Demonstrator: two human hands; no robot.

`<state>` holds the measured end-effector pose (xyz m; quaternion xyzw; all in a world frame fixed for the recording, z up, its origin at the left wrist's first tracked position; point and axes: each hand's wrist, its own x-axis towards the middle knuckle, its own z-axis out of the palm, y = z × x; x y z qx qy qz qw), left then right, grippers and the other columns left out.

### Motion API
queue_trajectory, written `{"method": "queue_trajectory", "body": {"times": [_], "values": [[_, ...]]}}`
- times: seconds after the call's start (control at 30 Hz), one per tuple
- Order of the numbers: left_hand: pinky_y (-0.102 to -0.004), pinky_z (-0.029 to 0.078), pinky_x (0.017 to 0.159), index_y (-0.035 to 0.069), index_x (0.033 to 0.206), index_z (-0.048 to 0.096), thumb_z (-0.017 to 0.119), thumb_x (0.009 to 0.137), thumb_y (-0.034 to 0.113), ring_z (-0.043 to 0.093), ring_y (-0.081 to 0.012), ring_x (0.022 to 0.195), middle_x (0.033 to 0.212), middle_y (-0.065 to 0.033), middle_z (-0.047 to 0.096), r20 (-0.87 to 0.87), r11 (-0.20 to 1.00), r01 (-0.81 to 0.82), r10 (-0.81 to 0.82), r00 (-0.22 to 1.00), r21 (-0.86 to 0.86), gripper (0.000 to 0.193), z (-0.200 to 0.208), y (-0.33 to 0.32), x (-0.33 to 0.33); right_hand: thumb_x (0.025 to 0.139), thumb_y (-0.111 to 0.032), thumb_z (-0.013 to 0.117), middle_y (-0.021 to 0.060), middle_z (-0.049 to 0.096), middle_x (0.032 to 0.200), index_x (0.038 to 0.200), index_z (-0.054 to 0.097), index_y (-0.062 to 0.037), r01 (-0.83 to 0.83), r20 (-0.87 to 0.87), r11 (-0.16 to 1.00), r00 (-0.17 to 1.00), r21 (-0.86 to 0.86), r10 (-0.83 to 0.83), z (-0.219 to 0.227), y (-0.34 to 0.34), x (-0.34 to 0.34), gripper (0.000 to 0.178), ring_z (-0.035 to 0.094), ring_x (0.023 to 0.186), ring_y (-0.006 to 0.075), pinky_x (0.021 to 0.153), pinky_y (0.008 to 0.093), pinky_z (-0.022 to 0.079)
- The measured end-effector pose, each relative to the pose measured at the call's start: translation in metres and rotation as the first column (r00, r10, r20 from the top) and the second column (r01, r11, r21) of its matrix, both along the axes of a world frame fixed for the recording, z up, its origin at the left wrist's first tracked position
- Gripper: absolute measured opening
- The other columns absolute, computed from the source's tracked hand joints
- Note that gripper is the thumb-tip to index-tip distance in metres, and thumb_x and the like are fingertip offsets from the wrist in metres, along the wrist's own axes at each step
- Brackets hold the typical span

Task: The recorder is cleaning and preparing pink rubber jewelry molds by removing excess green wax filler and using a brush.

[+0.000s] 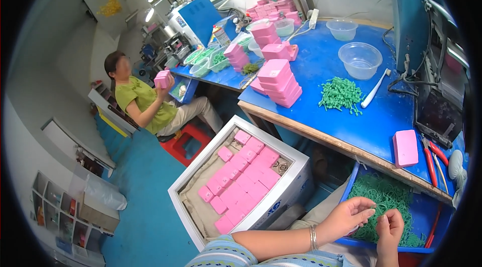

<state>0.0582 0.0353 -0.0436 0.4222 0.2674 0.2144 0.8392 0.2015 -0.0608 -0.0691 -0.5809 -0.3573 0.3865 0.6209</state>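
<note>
Both of my hands hover over a blue bin point(354, 179) filled with tangled thin green strands point(384, 194). My left hand point(352, 216), a bracelet at its wrist, has thumb and forefinger pinched together. Close beside it on the right, my right hand point(391, 228) is closed, thumb against curled fingers. Whatever sits between the fingertips is too small to make out. On the blue table point(321, 129) above the bin lies a heap of small green pieces point(341, 95). A single pink block point(405, 148) rests near the table's edge.
An open white box point(301, 171) with rows of pink blocks point(241, 176) stands left of my arm. Stacked pink blocks point(278, 83), a clear bowl point(360, 60), a white-handled brush point(376, 88) and red-handled pliers point(430, 162) occupy the table. A seated co-worker point(145, 98) holds pink blocks.
</note>
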Motion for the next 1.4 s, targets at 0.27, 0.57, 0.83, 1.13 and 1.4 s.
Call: {"method": "queue_trajectory", "body": {"times": [0.27, 0.57, 0.83, 1.13, 1.4], "values": [[-0.0175, 0.043, 0.057, 0.002, 0.109, 0.05, 0.054, 0.088, 0.014, 0.05, -0.0033, 0.07, 0.083, 0.0003, 0.055, 0.0, 1.0, 0.007, -0.007, 1.0, 0.005, 0.024, -0.0002, 0.0004, 0.0001, 0.085, -0.019, 0.055, -0.0049, 0.04, 0.059, 0.076, 0.045, -0.0074, 0.01, 0.073, 1.0, 0.997, 0.023, -0.011, -0.0031, 0.0021, -0.0011, 0.018, 0.032, 0.046, 0.001, 0.04, 0.0172, 0.023], [-0.0169, 0.042, 0.058, 0.003, 0.11, 0.05, 0.054, 0.088, 0.014, 0.05, -0.0032, 0.071, 0.084, 0.0007, 0.055, -0.011, 1.0, 0.009, -0.009, 1.0, 0.016, 0.025, -0.002, 0.0008, -0.0001, 0.084, -0.018, 0.054, -0.0055, 0.039, 0.058, 0.078, 0.046, -0.007, 0.002, -0.016, 1.0, 1.0, 0.017, -0.001, -0.0023, 0.0027, -0.0005, 0.016, 0.032, 0.047, 0.0008, 0.041, 0.0173, 0.022], [-0.0167, 0.042, 0.057, 0.003, 0.11, 0.05, 0.055, 0.088, 0.014, 0.05, -0.003, 0.07, 0.082, 0.0011, 0.055, -0.012, 1.0, 0.02, -0.02, 1.0, -0.004, 0.025, 0.0025, 0.001, -0.0004, 0.087, -0.019, 0.051, -0.0048, 0.041, 0.059, 0.081, 0.047, -0.007, -0.033, -0.055, 0.998, 0.998, 0.053, 0.036, -0.0049, 0.0014, 0.0014, 0.014, 0.031, 0.046, 0.0008, 0.04, 0.017, 0.021], [-0.0163, 0.043, 0.059, 0.003, 0.11, 0.051, 0.056, 0.087, 0.014, 0.05, -0.0026, 0.071, 0.083, 0.0015, 0.056, -0.004, 1.0, 0.005, -0.005, 1.0, 0.008, 0.025, -0.0002, -0.0003, 0.0001, 0.088, -0.02, 0.05, -0.0033, 0.043, 0.059, 0.08, 0.044, -0.008, -0.038, -0.096, 0.998, 0.994, 0.054, 0.043, -0.0074, -0.0002, 0.0021, 0.016, 0.031, 0.046, 0.0008, 0.039, 0.0165, 0.021], [-0.0166, 0.042, 0.058, 0.003, 0.109, 0.051, 0.055, 0.088, 0.014, 0.05, -0.0026, 0.071, 0.082, 0.0014, 0.055, -0.003, 1.0, 0.017, -0.017, 1.0, 0.003, 0.025, 0.0011, 0.0004, -0.0016, 0.088, -0.02, 0.05, -0.0025, 0.043, 0.059, 0.078, 0.043, -0.0077, -0.054, -0.098, 0.997, 0.993, 0.048, 0.059, -0.0061, 0.0, 0.0018, 0.017, 0.031, 0.046, 0.0011, 0.039, 0.0165, 0.022]]}}
